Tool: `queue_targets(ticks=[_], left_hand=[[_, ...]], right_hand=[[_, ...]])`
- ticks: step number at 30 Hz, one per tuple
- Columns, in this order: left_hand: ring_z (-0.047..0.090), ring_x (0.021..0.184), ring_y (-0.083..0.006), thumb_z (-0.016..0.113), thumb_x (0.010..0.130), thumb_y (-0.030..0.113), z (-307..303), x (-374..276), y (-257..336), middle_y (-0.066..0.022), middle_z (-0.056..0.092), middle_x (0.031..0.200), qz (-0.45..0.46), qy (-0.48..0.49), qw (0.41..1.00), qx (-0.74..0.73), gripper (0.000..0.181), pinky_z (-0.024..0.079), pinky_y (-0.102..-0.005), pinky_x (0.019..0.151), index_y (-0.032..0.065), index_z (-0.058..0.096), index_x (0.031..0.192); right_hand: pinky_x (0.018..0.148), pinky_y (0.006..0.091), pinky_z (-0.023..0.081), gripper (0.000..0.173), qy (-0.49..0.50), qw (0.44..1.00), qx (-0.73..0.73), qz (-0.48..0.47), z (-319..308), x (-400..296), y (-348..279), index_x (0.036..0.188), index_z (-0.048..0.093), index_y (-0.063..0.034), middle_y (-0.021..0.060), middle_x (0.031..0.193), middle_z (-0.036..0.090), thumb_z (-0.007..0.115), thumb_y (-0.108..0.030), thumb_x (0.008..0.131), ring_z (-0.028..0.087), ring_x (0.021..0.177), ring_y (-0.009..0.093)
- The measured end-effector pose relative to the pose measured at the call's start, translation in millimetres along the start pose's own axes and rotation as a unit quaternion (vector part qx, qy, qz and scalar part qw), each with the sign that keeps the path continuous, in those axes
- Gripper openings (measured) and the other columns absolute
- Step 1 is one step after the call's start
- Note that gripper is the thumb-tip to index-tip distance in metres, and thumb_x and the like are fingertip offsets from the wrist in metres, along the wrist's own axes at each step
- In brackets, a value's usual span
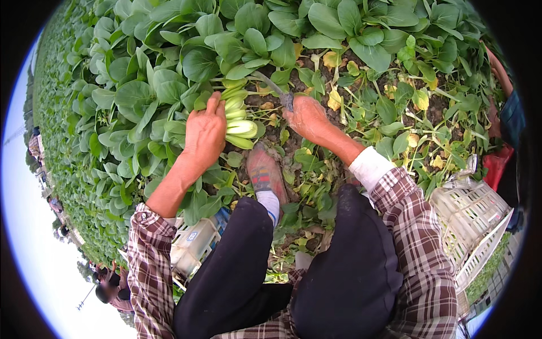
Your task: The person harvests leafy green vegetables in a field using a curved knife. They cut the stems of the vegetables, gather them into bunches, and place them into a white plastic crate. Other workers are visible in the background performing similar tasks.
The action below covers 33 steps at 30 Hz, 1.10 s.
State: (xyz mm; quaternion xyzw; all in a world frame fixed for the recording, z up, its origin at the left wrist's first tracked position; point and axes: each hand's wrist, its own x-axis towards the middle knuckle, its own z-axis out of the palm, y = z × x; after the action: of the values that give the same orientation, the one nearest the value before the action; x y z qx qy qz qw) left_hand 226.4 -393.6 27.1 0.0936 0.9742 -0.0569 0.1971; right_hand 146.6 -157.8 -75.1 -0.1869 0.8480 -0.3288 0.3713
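Note:
My left hand grips several pale-stemmed leafy greens, like bok choy, lying side by side with their cut bases towards the right. Their leaves are partly under the hand and among the standing plants. Across from them, my right hand is closed on the wrapped handle of a curved harvesting sickle or knife. Its grey blade reaches up and left to the plants, where the tip is hidden by leaves. Uncut leafy greens stand above and to the left of both hands.
My shoe rests just below the greens. Yellowed leaves and loose stems litter the soil at right. A white plastic crate stands at the right, another crate behind my left leg. Other people are at the far right and lower left.

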Motion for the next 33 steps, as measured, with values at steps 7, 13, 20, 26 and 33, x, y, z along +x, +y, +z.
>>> queue_targets(ticks=[7, 13, 20, 26, 33], left_hand=[[0.063, 0.108, -0.0379, 0.065, 0.066, -0.005, -6.6, -7.9, -1.5, -0.0181, 0.049, 0.143, -0.054, -0.018, 0.990, -0.132, 0.064, 0.052, -0.0443, 0.090, -0.0027, 0.053, 0.129], [0.063, 0.109, -0.0390, 0.060, 0.071, -0.005, -11.3, -8.1, -10.0, -0.0230, 0.050, 0.142, -0.052, -0.030, 0.977, -0.203, 0.050, 0.052, -0.0436, 0.093, -0.0064, 0.058, 0.122], [0.063, 0.111, -0.0385, 0.058, 0.072, -0.005, 2.3, -13.6, -11.3, -0.0247, 0.051, 0.141, -0.058, -0.025, 0.981, -0.182, 0.049, 0.051, -0.0419, 0.094, -0.0074, 0.059, 0.121], [0.061, 0.114, -0.0385, 0.058, 0.072, -0.006, -1.4, -16.4, -10.0, -0.0255, 0.049, 0.142, -0.070, -0.030, 0.977, -0.197, 0.048, 0.050, -0.0417, 0.097, -0.0085, 0.060, 0.120], [0.061, 0.113, -0.0387, 0.058, 0.073, -0.005, 4.2, -14.4, -7.3, -0.0231, 0.053, 0.138, -0.083, -0.029, 0.968, -0.233, 0.046, 0.050, -0.0421, 0.097, -0.0064, 0.062, 0.119]], right_hand=[[0.073, 0.0525, 0.050, 0.033, -0.021, 0.999, 0.026, -0.027, 13.9, -18.2, 3.1, 0.079, 0.062, 0.0067, 0.0297, 0.082, 0.063, 0.069, -0.025, 0.083, 0.062, 0.081, 0.048], [0.075, 0.0519, 0.051, 0.032, -0.040, 0.999, 0.006, -0.034, 27.0, -2.8, 0.1, 0.082, 0.063, 0.0071, 0.0288, 0.086, 0.064, 0.068, -0.024, 0.085, 0.062, 0.085, 0.048], [0.075, 0.0526, 0.050, 0.033, -0.003, 0.999, 0.003, -0.042, 27.4, 2.1, -19.1, 0.083, 0.061, 0.0076, 0.0304, 0.084, 0.062, 0.068, -0.025, 0.085, 0.061, 0.083, 0.050], [0.074, 0.0516, 0.052, 0.030, -0.048, 0.998, -0.029, -0.012, 27.3, -0.5, -22.5, 0.084, 0.066, 0.0051, 0.0273, 0.088, 0.066, 0.066, -0.025, 0.087, 0.064, 0.087, 0.046], [0.070, 0.0495, 0.053, 0.028, -0.043, 0.998, -0.037, -0.016, 41.9, 12.8, -14.2, 0.080, 0.066, 0.0032, 0.0257, 0.085, 0.066, 0.066, -0.024, 0.087, 0.065, 0.084, 0.045]])
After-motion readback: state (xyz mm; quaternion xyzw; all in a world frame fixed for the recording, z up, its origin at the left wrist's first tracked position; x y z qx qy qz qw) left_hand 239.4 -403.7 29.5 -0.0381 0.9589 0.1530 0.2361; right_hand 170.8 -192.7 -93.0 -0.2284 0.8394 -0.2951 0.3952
